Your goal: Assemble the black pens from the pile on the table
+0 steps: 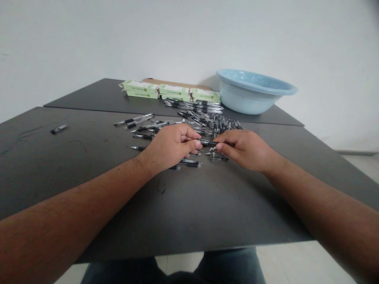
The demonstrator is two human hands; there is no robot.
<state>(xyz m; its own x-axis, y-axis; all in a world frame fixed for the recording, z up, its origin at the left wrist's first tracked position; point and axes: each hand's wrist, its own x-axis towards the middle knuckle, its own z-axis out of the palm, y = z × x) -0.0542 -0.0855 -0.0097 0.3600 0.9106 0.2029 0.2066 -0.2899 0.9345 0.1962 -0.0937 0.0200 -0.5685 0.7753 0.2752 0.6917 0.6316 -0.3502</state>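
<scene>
Between my two hands a black-gripped pen (208, 142) is held level above the table. My left hand (176, 144) pinches its left end between thumb and fingers. On the other end, the thumb and fingertips of my right hand (244, 148) are closed. Its very ends are hidden by my fingers. Behind and beneath my hands lies a spread of loose pens (198, 116), clear with black grips. Small silvery pen tips (211, 151) lie just under the held pen, near a few short black parts (217, 158).
Green-and-white boxes (142, 90) are stacked in a row at the back, before a brown cardboard piece (177, 84). A light blue basin (251, 94) stands at the back right. One short pen part (59, 128) lies alone on the left of the dark table (189, 213).
</scene>
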